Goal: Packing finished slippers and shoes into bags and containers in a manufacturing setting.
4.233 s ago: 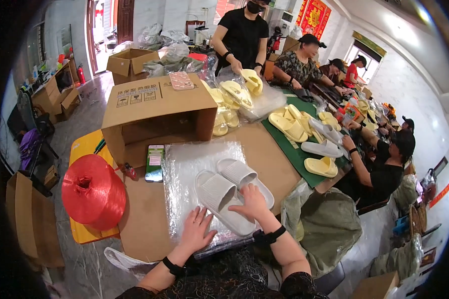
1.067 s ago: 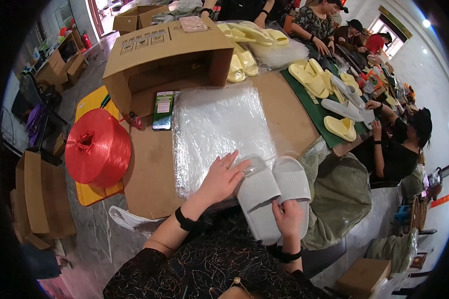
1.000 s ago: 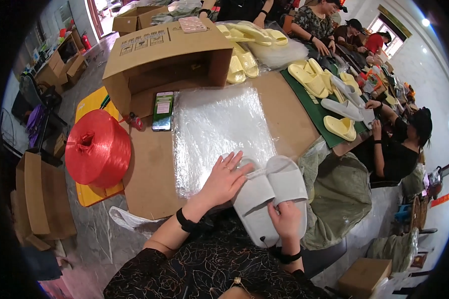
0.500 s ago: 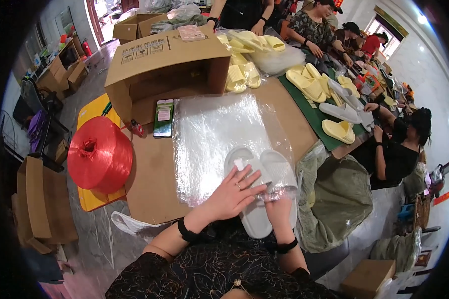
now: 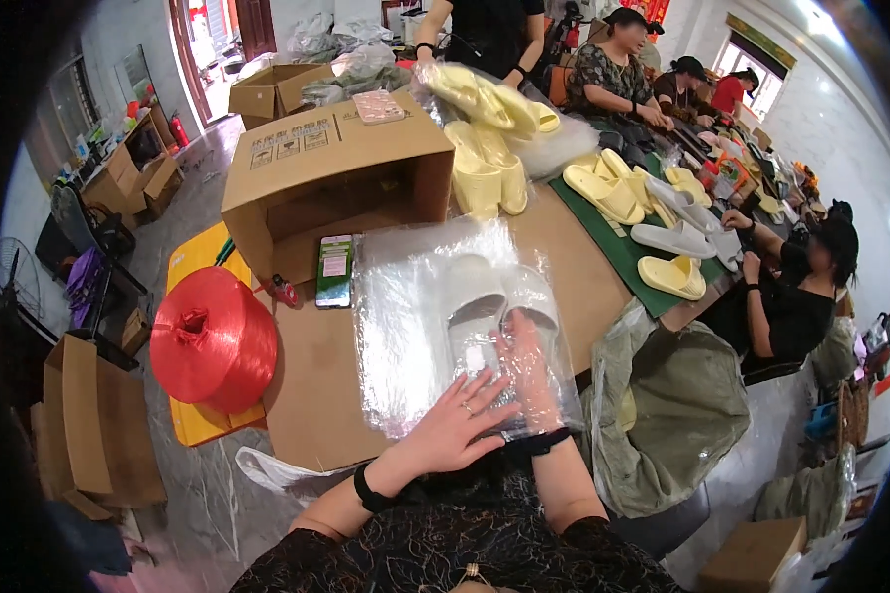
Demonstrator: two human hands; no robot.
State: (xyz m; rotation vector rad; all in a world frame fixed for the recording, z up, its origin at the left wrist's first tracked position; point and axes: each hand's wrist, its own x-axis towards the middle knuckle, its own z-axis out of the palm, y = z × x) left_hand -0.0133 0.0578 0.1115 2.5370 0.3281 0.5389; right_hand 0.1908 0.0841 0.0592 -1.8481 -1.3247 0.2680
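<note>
A pair of light grey slide slippers (image 5: 473,287) lies inside a clear plastic bag (image 5: 396,341) on the cardboard-topped table, straps at the far end. A small white tag is on the left slipper. My right hand (image 5: 530,381) reaches into the bag under the film, its fingers stretched out over the right slipper's footbed. Spread open, my left hand (image 5: 462,423) rests on the near part of the bag beside the left slipper's heel. More clear bags appear to lie flat in a stack beneath.
A cardboard box (image 5: 331,138) opens toward me, near a phone (image 5: 334,272). A red twine roll (image 5: 214,339) sits on a yellow stool (image 5: 193,262) at left. Yellow slippers (image 5: 487,168) stand at the back, others (image 5: 603,193) on green cloth. A sack (image 5: 667,415) hangs right. Co-workers sit beyond.
The grey slippers have slid farther away from me, deeper into the bag. My right hand has followed them inside. Across the table, a person has lifted bagged yellow slippers.
</note>
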